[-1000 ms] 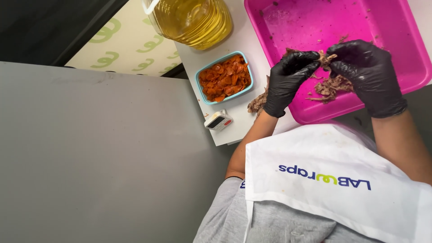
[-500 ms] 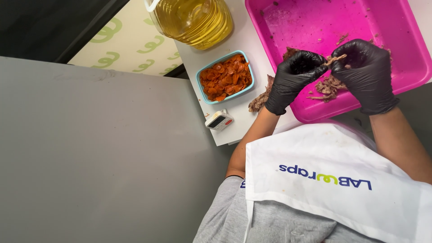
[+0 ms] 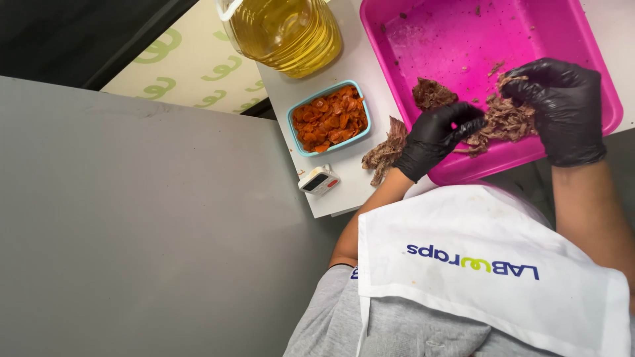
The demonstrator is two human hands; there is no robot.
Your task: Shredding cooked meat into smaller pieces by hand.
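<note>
The left hand (image 3: 436, 137) is pinching brown meat (image 3: 506, 120) in the pink tray (image 3: 456, 39); the right hand (image 3: 562, 109) is grabbing it too; a red-filled dish (image 3: 329, 118) is sitting nearby on the table (image 3: 357, 66).

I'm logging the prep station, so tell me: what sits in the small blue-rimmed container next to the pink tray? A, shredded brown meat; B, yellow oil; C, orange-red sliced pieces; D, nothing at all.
C: the small blue-rimmed container is filled with orange-red sliced pieces, while the shredded brown meat lies in the pink tray between the gloved left hand and right hand.
</note>
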